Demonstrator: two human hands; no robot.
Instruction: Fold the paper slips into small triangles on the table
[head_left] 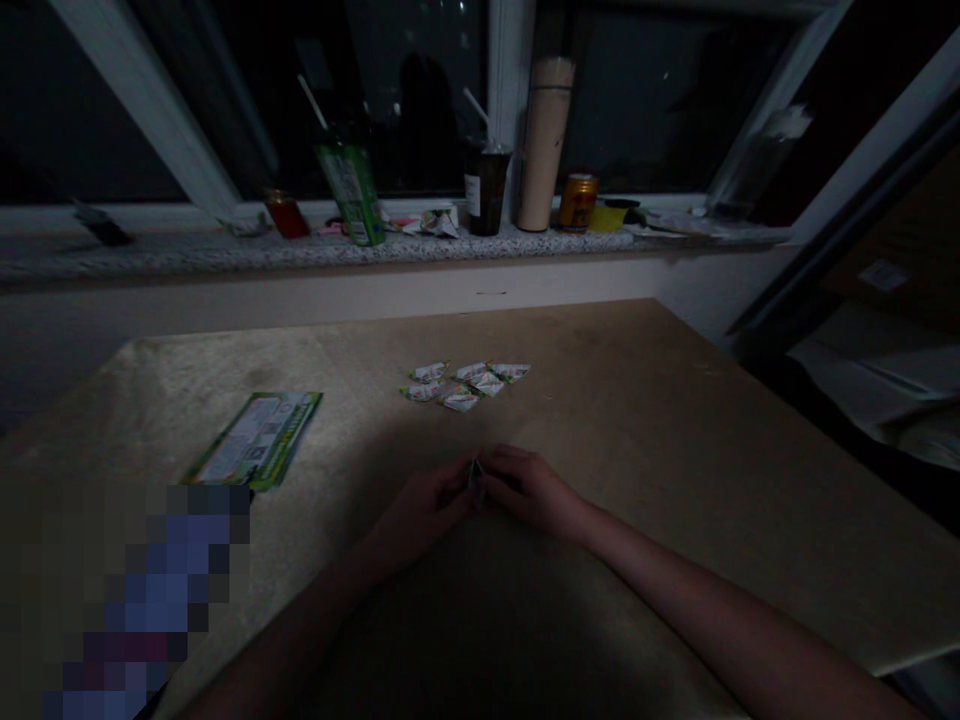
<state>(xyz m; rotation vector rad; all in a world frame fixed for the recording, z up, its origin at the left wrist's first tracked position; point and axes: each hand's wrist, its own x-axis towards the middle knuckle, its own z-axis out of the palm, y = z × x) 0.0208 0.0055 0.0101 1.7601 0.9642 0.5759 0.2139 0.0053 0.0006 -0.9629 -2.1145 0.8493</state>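
My left hand (427, 505) and my right hand (536, 490) meet above the table, fingers closed from both sides on a small folded piece of paper (477, 483). Its upper end shows as a dark pointed opening, and the fingers cover much of the rest. Beyond my hands lies a loose group of several small folded printed papers (459, 400), white with green edges. To the left, a green-and-white printed leaflet or stack of sheets (259, 440) rests on the table, farther from my left hand.
The wooden table (637, 400) ends at the wall below a speckled windowsill (420, 245). On the sill stand a green cup with a straw (352, 195), a dark cup (486, 195), a tall beige flask (545, 150) and an orange can (578, 203). A pixelated area covers the lower left.
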